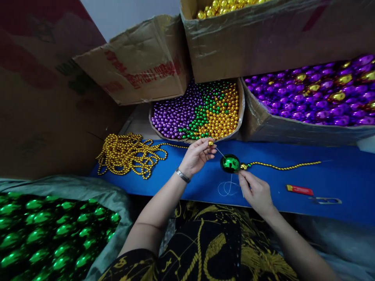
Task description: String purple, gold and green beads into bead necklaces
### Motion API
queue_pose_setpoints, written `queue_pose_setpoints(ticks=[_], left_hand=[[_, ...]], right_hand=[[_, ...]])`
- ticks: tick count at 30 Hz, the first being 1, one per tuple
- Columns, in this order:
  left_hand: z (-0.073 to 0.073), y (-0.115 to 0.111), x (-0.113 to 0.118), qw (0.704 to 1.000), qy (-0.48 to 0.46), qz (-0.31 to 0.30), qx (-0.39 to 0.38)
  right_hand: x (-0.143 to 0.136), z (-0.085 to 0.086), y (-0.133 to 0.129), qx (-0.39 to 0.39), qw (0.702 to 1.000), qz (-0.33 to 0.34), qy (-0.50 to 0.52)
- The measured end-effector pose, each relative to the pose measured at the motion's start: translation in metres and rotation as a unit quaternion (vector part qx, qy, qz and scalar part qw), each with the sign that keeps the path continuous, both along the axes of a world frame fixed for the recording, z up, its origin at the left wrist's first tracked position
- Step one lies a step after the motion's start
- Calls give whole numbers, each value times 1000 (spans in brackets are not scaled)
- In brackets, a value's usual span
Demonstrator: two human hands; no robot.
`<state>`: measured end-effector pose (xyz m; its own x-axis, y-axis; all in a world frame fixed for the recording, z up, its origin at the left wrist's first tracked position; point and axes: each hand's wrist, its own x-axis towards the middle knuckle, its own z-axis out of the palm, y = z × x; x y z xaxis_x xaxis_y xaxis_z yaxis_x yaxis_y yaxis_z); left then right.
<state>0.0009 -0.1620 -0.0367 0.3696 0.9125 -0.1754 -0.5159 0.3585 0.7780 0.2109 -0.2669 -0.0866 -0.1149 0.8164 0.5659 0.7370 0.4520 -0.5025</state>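
Note:
Between the fingertips of my left hand [199, 156] is a small gold bead [211, 143], and a thin white thread runs from there to a large shiny green bead [230, 163]. My right hand [256, 191] pinches close to a smaller gold bead [243, 166] at the green bead's right side. From that point a strand of tiny gold beads [284, 168] stretches right across the blue table [187, 186]. Loose thread [227, 189] curls below the green bead.
A gold bead chain [125, 154] lies heaped at left. Behind stand a box of mixed small beads [240, 117], a box of purple beads [293, 128] and a gold-bead box [249, 47]. Green beads [52, 230] fill a lined container. A red lighter [301, 190] and metal snips [326, 200] lie right.

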Motion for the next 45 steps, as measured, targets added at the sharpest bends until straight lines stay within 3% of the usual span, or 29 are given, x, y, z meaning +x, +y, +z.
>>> queue_pose_setpoints(ticks=[9,18,26,38,45], left_hand=[[-3,-4,-5,1000,1,20,10],[-10,-16,0,989,86,63,98],[-22,-27,4,993,79,60,58],[-33,-37,-3,988,120,88,46],[-42,-42,-1,988,125,84,35]], right_hand=[[-4,0,2,18,999,4,-28],[-5,-7,3,29,998,-3,-52],[-14,-3,3,-37,998,-14,-50],[-26,-20,-11,-146,989,28,6],[-22,-26,-14,-162,986,39,24]])
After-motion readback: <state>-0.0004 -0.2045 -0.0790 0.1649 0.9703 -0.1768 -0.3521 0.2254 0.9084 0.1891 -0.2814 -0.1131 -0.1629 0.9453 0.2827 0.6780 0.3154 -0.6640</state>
